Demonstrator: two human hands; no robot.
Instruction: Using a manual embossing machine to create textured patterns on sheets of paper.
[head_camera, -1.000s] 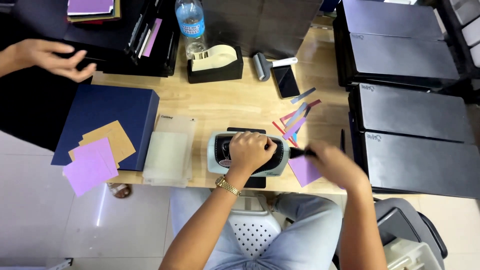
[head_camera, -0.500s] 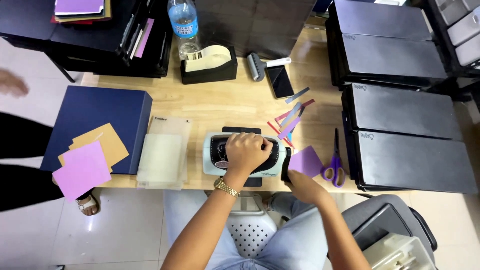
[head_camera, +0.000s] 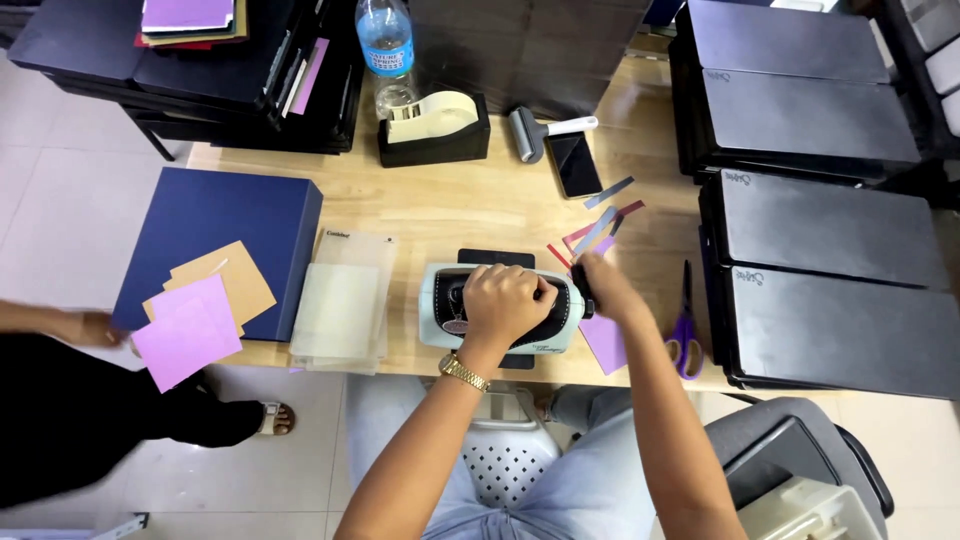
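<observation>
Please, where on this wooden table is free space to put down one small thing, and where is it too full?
Bare wood lies between the tape dispenser and the die-cutting machine, bordered left by the navy box and clear plates. It is crowded at the right: paper strips, phone, scissors, black trays, right hand.

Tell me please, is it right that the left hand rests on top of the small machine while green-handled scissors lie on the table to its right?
Not quite: the scissors have purple handles, not green. The head view shows this. The rest stands: the left hand rests on top of the small machine, and the scissors lie on the table to its right.
</observation>
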